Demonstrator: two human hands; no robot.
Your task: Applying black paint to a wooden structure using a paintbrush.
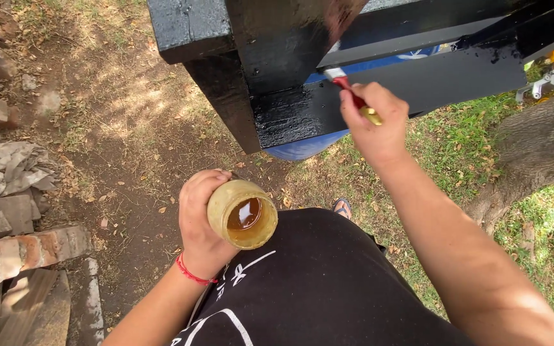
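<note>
Clasped in the left hand (200,224) at frame centre, a varnish jar (243,214) should stay level; the right hand (373,122) grips a paintbrush (352,96) against the black beam (379,86)—long, even strokes suit.

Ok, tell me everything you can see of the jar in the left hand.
The jar is a small, round, open container, yellowish and smeared, plastic by the look of it. No lid shows. It is tipped with its mouth toward the camera, and a shallow pool of glossy amber-brown liquid lies inside. The left hand wraps it from the side, fingers curled round its wall. It is held in the air above the black shirt, apart from the black painted wood.
</note>
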